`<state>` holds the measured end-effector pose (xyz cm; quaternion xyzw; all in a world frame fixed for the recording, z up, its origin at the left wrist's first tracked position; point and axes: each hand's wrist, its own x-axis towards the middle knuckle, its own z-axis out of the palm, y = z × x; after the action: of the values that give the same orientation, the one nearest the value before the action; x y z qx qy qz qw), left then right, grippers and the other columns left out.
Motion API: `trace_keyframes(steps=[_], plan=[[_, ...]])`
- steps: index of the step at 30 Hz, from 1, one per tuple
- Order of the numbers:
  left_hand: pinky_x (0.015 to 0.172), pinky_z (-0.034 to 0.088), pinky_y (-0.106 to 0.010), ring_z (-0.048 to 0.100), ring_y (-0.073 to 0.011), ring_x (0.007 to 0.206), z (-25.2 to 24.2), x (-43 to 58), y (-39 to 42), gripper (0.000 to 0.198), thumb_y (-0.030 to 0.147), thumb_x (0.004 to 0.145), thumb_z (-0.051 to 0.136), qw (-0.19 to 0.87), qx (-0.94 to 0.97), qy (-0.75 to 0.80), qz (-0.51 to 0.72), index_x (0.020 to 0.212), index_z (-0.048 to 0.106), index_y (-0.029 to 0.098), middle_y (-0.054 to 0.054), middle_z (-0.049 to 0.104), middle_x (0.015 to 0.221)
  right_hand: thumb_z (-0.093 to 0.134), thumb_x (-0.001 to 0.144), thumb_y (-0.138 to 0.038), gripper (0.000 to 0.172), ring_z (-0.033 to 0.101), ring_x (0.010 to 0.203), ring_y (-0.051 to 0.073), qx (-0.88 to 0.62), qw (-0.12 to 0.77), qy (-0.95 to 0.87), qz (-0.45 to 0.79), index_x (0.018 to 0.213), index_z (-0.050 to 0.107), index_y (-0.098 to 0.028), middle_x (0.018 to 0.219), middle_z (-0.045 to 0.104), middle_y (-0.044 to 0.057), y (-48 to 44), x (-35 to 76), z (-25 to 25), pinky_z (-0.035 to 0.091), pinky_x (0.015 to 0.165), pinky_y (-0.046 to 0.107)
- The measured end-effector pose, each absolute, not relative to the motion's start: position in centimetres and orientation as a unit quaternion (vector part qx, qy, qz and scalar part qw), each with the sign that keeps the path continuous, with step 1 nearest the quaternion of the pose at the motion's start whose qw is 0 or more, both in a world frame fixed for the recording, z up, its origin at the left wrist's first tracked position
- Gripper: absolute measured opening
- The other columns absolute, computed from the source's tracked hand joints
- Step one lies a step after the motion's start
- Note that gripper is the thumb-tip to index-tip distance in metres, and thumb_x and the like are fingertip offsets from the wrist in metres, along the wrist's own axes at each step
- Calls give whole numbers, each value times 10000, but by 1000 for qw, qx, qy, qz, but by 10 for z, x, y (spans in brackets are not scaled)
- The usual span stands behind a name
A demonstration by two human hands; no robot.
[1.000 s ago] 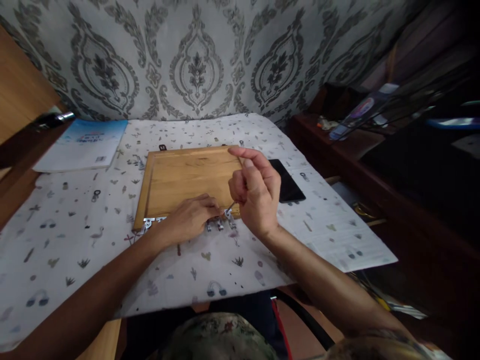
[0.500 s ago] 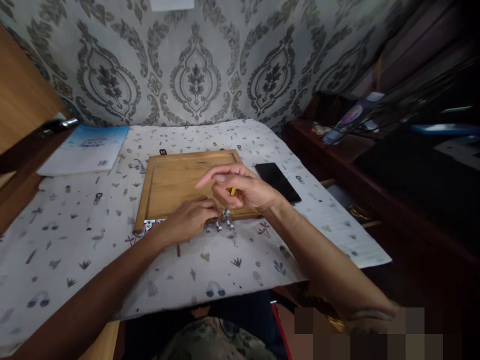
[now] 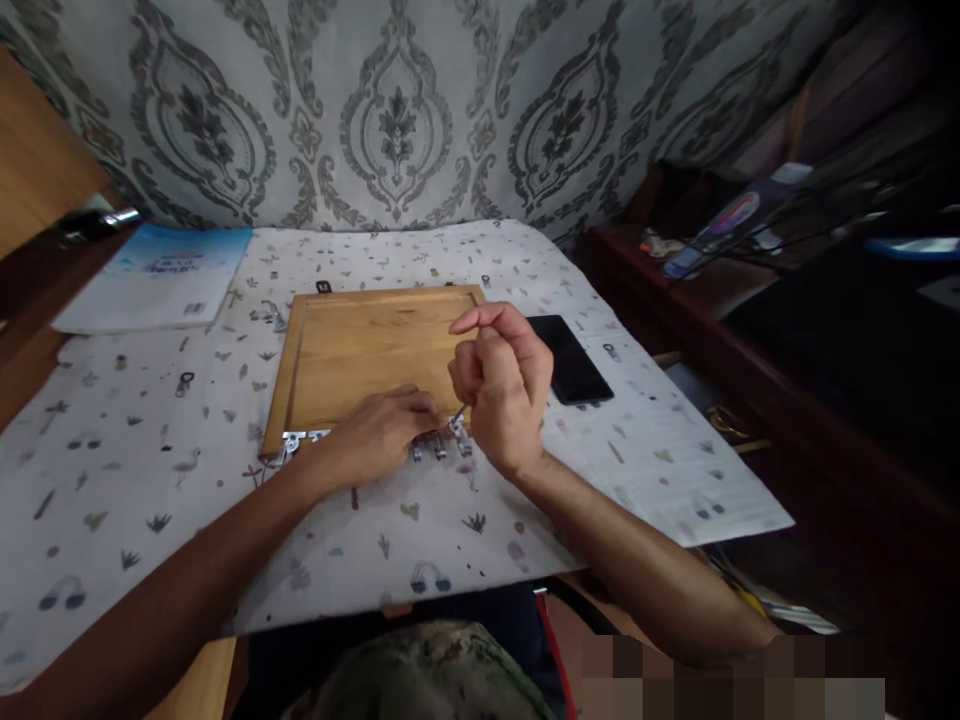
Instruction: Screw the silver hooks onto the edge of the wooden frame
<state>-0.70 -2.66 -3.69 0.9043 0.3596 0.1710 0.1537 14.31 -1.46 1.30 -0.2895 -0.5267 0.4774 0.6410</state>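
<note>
On the cloth lies a framed wooden panel [image 3: 360,345], with silver metal fittings [image 3: 292,442] along its near edge. My left hand [image 3: 382,430] rests over that edge, its fingers curled together at the metal fitting [image 3: 456,430] near the middle; the fingertips are partly hidden. My right hand [image 3: 506,390] is closed round a screwdriver, most of it covered by the fingers. Only its thin shaft [image 3: 460,411] shows, slanting down towards that same fitting. The right forefinger sticks out above the fist.
A black phone [image 3: 571,362] lies right of the panel. At the back left is a blue and white book [image 3: 161,280]. A printed white cloth [image 3: 360,540] covers the table. Beyond its right edge, a dark red ledge [image 3: 645,290] carries a tube-like container [image 3: 739,220] and cables.
My right hand has turned more upright and closed, hiding the yellow handle that showed before. My left hand stays on the panel's near edge. The view has shifted slightly.
</note>
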Motion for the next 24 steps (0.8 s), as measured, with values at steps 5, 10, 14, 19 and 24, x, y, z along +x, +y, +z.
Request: trace_keyframes(steps=[5,10,14,19,24], plan=[[910,540,-333,669,-194,1025,-32,-5,-27,300,93,970,486,149,902,376,149,1066,749,199,-51,739,1100,574,943,-346,125,190,391,76,-267,634,-523,503,892,574,-232,463,259,-131,-10,150,14,181,394,221],[847,532,-313,676,-196,1002,-27,-3,-26,267,120,962,519,147,905,381,120,1011,765,212,-54,734,1088,665,886,-447,284,379,443,66,-200,461,-603,620,863,674,-164,522,474,-76,12,171,23,305,429,210],[841,521,-308,676,-188,993,-29,-4,-24,276,127,975,501,150,908,371,120,964,766,202,-60,727,1104,681,876,-403,269,425,420,65,-156,384,-618,669,842,702,-137,502,520,-64,24,173,24,332,412,203],[792,510,-292,663,-183,962,-29,-4,-25,310,81,955,497,152,907,375,119,1022,769,216,-56,723,1046,600,894,-302,144,123,341,36,-158,405,-572,695,866,637,-167,395,282,-157,23,164,22,155,345,173],[859,521,-315,657,-195,1020,-30,-4,-26,313,100,968,481,164,901,379,131,1020,765,222,-52,726,1102,570,914,-354,175,145,348,45,-213,478,-565,638,833,577,-199,406,275,-149,10,157,21,168,357,180]])
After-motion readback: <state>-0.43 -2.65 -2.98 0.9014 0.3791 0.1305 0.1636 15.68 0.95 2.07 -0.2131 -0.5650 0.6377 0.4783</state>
